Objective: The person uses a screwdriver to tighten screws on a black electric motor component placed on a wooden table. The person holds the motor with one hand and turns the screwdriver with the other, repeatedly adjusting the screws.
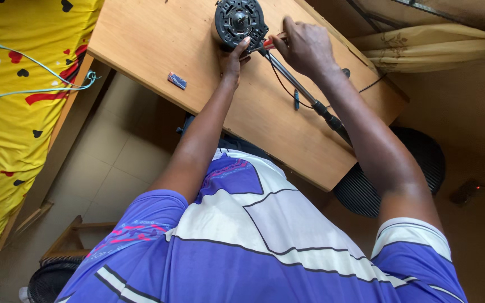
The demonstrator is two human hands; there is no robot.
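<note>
Left hand (232, 59) on round black motor (238, 21)

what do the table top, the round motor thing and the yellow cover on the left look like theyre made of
Table top: wood or wood-look board, smooth light brown with a squared edge. Motor housing, steadied by the left hand: likely dark cast metal or hard plastic, with ribbed openings; hard to tell. Yellow cover: soft printed fabric, creased, with heart shapes.
</note>
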